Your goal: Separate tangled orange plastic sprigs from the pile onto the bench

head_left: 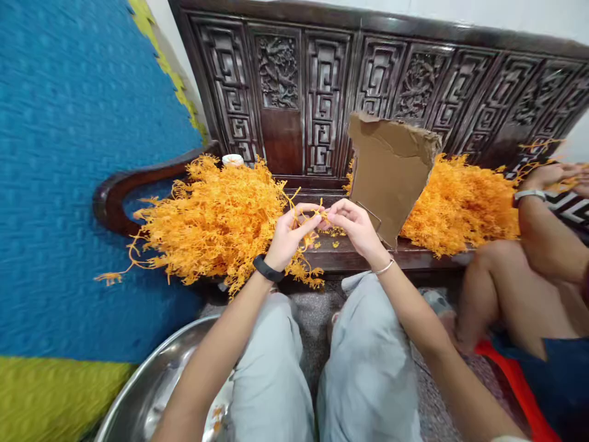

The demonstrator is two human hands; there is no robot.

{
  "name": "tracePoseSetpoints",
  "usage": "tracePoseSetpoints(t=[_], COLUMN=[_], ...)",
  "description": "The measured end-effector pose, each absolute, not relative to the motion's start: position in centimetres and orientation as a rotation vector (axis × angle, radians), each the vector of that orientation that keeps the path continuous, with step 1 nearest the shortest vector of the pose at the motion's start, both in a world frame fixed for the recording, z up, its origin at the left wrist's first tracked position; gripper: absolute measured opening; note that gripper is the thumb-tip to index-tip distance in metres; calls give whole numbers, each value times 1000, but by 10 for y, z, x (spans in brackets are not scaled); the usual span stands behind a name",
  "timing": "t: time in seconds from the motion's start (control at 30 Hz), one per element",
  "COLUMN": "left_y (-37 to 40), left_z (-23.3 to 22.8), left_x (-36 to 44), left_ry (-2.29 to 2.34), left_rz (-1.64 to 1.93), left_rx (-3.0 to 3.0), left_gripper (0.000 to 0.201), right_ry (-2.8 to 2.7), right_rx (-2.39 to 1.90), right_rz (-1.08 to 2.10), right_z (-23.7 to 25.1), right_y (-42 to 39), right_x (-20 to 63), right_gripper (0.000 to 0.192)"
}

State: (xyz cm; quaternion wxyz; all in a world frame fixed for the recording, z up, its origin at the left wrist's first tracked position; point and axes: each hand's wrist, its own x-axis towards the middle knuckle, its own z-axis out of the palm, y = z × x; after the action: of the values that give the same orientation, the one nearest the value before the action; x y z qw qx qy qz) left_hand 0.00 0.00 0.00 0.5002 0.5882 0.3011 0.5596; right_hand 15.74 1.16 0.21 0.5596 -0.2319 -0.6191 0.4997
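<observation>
Basin (151, 374): near left, by the knee.
Left pile (216, 221): orange sprigs heaped on the bench (350, 258).
Left hand (289, 236): pinched on a sprig (313, 216) at centre.
Right hand (354, 230): pinches the same sprig; pull gently, stems look thin.
Cardboard (389, 175): leans just behind, crowding the right hand.
Right pile (460, 202): far right; a co-worker's hand (550, 178) works there.

Steel basin (151, 380) cut off at the bottom edge. Co-worker's hand (552, 177) clipped by the right edge. Small white cup (232, 160) half hidden behind the orange pile (216, 221).
</observation>
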Motion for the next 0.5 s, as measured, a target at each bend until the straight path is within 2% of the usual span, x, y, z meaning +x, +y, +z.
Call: tracePoseSetpoints(t=[0.3,0.5], left_y=[5,5], left_z=[-2,-1], left_x=[1,-2], left_ry=[713,757], left_rz=[1561,1508], left_rx=[1629,1629], left_gripper=[9,13], right_ry=[-1540,-1682], right_rx=[-601,-678], right_rz=[1070,942], right_z=[8,10], right_y=[6,3], right_x=[155,152], right_gripper=[11,11])
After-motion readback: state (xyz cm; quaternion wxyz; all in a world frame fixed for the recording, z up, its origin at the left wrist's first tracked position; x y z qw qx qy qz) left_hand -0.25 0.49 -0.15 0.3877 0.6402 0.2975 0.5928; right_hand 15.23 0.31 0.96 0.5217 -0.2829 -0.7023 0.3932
